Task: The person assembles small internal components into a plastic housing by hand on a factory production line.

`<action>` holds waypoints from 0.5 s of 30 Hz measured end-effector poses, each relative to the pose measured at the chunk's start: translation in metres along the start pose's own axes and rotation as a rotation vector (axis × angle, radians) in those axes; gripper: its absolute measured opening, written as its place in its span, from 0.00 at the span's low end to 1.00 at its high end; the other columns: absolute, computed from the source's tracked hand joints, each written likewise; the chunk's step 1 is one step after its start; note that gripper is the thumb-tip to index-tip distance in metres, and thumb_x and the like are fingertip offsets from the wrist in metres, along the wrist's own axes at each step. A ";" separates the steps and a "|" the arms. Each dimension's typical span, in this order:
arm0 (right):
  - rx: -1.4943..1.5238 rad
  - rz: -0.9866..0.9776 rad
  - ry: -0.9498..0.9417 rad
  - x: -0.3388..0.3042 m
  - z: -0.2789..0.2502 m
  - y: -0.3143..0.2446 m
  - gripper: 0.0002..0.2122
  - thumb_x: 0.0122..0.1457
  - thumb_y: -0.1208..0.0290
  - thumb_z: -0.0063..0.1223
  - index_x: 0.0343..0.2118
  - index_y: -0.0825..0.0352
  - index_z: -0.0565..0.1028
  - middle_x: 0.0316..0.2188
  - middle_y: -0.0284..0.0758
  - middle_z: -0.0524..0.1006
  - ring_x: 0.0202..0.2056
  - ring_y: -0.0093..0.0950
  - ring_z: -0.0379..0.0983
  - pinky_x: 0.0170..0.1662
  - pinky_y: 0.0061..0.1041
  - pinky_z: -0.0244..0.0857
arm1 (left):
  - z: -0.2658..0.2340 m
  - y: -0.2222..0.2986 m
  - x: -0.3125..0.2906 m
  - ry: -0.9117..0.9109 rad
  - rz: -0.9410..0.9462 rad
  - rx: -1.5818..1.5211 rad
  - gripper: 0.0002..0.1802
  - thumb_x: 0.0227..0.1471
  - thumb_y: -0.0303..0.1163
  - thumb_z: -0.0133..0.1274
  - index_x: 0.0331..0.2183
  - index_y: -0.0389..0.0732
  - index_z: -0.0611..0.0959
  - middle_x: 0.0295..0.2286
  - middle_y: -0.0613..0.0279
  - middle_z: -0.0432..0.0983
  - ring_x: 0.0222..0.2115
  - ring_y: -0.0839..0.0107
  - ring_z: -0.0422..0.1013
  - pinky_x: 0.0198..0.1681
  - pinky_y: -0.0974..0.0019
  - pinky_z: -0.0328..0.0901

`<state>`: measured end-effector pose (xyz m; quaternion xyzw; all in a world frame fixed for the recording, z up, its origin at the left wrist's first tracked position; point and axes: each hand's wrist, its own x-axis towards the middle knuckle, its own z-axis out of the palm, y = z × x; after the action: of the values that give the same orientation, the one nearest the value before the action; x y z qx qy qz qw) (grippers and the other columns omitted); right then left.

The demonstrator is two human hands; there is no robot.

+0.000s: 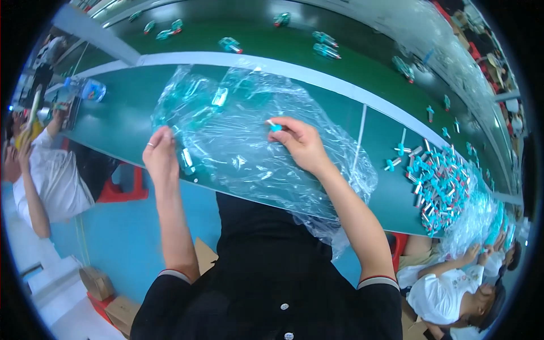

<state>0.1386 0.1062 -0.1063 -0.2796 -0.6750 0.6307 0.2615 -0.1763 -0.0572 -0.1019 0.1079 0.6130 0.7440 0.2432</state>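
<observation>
A large clear plastic bag (249, 153) lies spread over the green table in front of me, its lower right end hanging past the near edge. My left hand (160, 154) is closed in a pinch on the bag's left edge. Above the middle of the bag, my right hand (300, 143) pinches a small teal plastic part (275, 127) with a pale stem between thumb and fingers. Under or inside the film lie a few similar pieces, among them a silver-and-teal part (187, 161); I cannot tell which.
A heap of teal, silver and red parts (439, 184) covers the table's right end. Beyond a white rail (294, 69), more parts lie scattered on a green belt (255, 28). A bottle (92, 89) stands far left. People sit on both sides.
</observation>
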 end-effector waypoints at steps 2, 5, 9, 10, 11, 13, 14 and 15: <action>0.031 0.000 0.008 -0.001 -0.002 0.002 0.13 0.67 0.77 0.54 0.54 0.70 0.77 0.40 0.35 0.81 0.43 0.24 0.79 0.50 0.24 0.72 | -0.003 0.008 0.012 0.038 0.042 -0.035 0.11 0.62 0.21 0.56 0.46 0.28 0.82 0.40 0.54 0.80 0.38 0.72 0.76 0.42 0.70 0.71; -0.059 -0.087 0.100 -0.004 0.003 0.009 0.13 0.62 0.75 0.60 0.50 0.65 0.80 0.37 0.35 0.84 0.38 0.24 0.82 0.42 0.24 0.73 | 0.023 0.043 -0.012 -0.208 0.173 0.651 0.17 0.61 0.36 0.61 0.45 0.32 0.84 0.36 0.59 0.82 0.37 0.73 0.78 0.37 0.68 0.72; 0.048 -0.099 0.121 -0.002 0.009 0.009 0.12 0.62 0.75 0.60 0.49 0.65 0.80 0.37 0.35 0.84 0.37 0.25 0.81 0.42 0.24 0.73 | 0.034 0.035 -0.017 -0.319 0.589 1.404 0.19 0.57 0.41 0.65 0.42 0.34 0.87 0.30 0.64 0.81 0.30 0.74 0.75 0.33 0.66 0.69; -0.064 -0.089 0.127 -0.005 0.008 0.007 0.12 0.62 0.75 0.60 0.48 0.66 0.80 0.37 0.36 0.83 0.37 0.27 0.81 0.41 0.25 0.73 | 0.032 0.037 -0.013 -0.268 0.285 1.123 0.19 0.55 0.40 0.66 0.41 0.34 0.88 0.30 0.66 0.81 0.28 0.76 0.73 0.31 0.69 0.67; -0.062 -0.089 0.128 -0.005 0.009 0.005 0.12 0.62 0.75 0.60 0.48 0.66 0.80 0.37 0.36 0.83 0.37 0.27 0.81 0.41 0.25 0.73 | 0.029 0.038 -0.009 -0.215 -0.004 0.830 0.18 0.54 0.38 0.68 0.41 0.34 0.88 0.29 0.68 0.80 0.26 0.78 0.71 0.29 0.71 0.64; -0.187 -0.182 0.122 -0.004 0.009 0.001 0.12 0.61 0.74 0.60 0.48 0.65 0.81 0.37 0.37 0.83 0.36 0.29 0.81 0.40 0.26 0.72 | 0.019 0.032 -0.003 -0.173 -0.040 0.513 0.15 0.53 0.34 0.68 0.40 0.35 0.89 0.28 0.70 0.79 0.24 0.82 0.66 0.27 0.74 0.59; -0.189 -0.182 0.132 -0.003 0.008 0.001 0.12 0.61 0.74 0.60 0.48 0.65 0.81 0.37 0.37 0.83 0.36 0.29 0.81 0.40 0.26 0.72 | 0.017 0.030 -0.005 -0.080 -0.022 0.356 0.13 0.54 0.31 0.67 0.40 0.34 0.89 0.29 0.70 0.79 0.23 0.83 0.65 0.26 0.75 0.58; -0.198 -0.197 0.129 -0.002 0.008 0.003 0.12 0.61 0.74 0.60 0.47 0.65 0.81 0.36 0.37 0.83 0.36 0.30 0.81 0.40 0.27 0.72 | 0.017 0.028 -0.005 0.013 -0.006 0.200 0.12 0.55 0.28 0.66 0.40 0.33 0.89 0.29 0.70 0.80 0.23 0.84 0.64 0.26 0.76 0.56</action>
<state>0.1349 0.0994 -0.1094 -0.2762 -0.7401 0.5129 0.3361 -0.1703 -0.0485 -0.0705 0.1252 0.6860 0.6791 0.2295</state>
